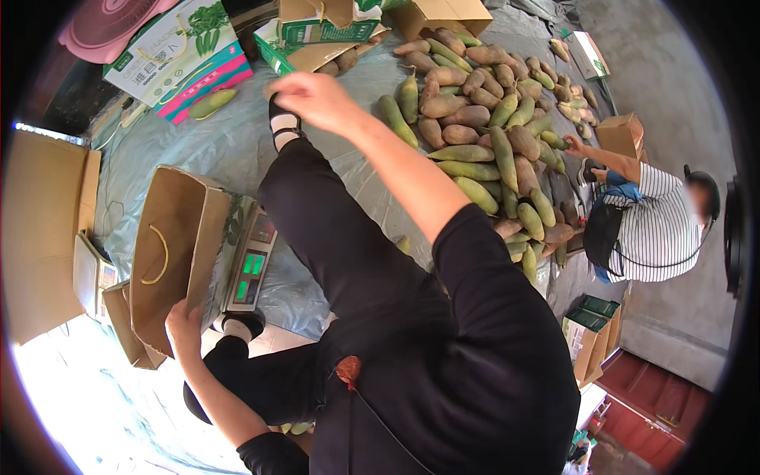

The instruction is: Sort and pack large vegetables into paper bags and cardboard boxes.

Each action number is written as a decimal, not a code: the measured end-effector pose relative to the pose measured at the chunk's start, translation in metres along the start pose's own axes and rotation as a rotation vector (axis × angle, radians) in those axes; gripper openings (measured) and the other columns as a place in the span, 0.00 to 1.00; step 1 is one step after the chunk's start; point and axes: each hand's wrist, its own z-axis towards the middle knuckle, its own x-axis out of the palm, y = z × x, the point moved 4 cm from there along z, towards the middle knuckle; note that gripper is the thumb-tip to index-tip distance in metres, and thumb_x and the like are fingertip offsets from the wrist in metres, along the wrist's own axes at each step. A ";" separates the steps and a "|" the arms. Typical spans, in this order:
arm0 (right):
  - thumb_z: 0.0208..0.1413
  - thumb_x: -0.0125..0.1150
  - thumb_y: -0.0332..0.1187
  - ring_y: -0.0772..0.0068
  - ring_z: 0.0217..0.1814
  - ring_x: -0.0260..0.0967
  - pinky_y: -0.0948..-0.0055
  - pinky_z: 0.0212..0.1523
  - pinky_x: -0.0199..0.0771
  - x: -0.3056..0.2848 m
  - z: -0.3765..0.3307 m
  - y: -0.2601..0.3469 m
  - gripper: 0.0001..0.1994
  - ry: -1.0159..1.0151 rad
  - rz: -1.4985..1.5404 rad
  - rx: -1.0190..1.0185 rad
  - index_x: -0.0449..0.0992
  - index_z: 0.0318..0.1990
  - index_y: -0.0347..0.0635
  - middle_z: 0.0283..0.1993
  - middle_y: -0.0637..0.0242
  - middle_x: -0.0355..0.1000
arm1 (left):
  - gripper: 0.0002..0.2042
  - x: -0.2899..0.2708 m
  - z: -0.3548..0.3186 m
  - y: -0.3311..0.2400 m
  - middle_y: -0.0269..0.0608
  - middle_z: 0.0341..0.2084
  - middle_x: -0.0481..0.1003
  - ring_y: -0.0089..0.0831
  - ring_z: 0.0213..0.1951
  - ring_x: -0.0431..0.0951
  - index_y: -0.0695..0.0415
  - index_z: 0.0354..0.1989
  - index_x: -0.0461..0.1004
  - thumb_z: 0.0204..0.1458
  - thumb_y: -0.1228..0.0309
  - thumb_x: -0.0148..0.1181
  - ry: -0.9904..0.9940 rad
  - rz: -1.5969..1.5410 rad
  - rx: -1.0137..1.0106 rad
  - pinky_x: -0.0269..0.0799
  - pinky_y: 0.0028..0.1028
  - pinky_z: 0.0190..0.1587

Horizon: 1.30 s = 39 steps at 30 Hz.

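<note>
My left hand (184, 328) is closed on the near rim of an open cardboard box (162, 249). A yellow cord handle (162, 255) hangs on one of the box's walls. Under or beside the box, a weighing scale (250, 265) shows a lit green display; the box hides much of it. Stretched forward, my right hand (315, 99) is over my black shoe (283, 123). Its fingers are blurred, so I cannot make out whether they hold anything. To its right lies a large heap of long green radishes (503, 158) and brownish, soil-coated roots (467, 116).
Printed cartons (186, 55) and a pink plastic lid or basin (111, 28) stand at the far left, by a lone green radish (212, 104). At right, another person (653, 222) in a striped shirt reaches to the heap. Plastic sheeting (190, 142) covers the floor.
</note>
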 end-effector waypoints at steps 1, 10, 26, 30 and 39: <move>0.46 0.61 0.36 0.64 0.39 0.73 0.67 0.39 0.72 -0.014 -0.018 -0.023 0.13 -0.060 -0.155 0.118 0.76 0.40 0.45 0.36 0.62 0.75 | 0.13 -0.001 -0.006 0.008 0.56 0.31 0.73 0.52 0.36 0.73 0.65 0.37 0.73 0.41 0.77 0.55 0.004 0.009 -0.019 0.67 0.38 0.39; 0.49 0.56 0.34 0.56 0.61 0.57 0.55 0.54 0.65 -0.153 -0.264 -0.215 0.20 0.124 -1.027 1.128 0.66 0.52 0.50 0.58 0.64 0.61 | 0.14 0.002 -0.005 0.008 0.54 0.31 0.75 0.47 0.35 0.75 0.64 0.39 0.74 0.42 0.76 0.53 0.046 -0.058 -0.117 0.68 0.35 0.41; 0.53 0.50 0.30 0.66 0.61 0.55 0.60 0.53 0.61 -0.191 -0.302 -0.224 0.22 0.504 -1.409 1.010 0.64 0.57 0.57 0.57 0.70 0.60 | 0.13 0.013 0.003 0.009 0.48 0.30 0.77 0.35 0.34 0.77 0.65 0.42 0.73 0.46 0.77 0.53 0.056 -0.115 -0.195 0.69 0.30 0.41; 0.55 0.48 0.33 0.69 0.57 0.58 0.60 0.48 0.62 -0.188 -0.307 -0.229 0.15 0.635 -1.534 0.928 0.69 0.50 0.56 0.51 0.72 0.64 | 0.13 0.014 0.006 0.006 0.48 0.29 0.77 0.34 0.33 0.76 0.65 0.41 0.73 0.46 0.76 0.53 0.074 -0.113 -0.259 0.69 0.30 0.40; 0.53 0.50 0.30 0.61 0.53 0.65 0.60 0.46 0.69 -0.188 -0.310 -0.215 0.10 0.529 -1.516 0.846 0.70 0.43 0.51 0.47 0.67 0.67 | 0.14 0.011 0.002 0.019 0.52 0.32 0.75 0.45 0.35 0.75 0.64 0.41 0.73 0.45 0.73 0.57 0.048 -0.039 -0.215 0.68 0.33 0.40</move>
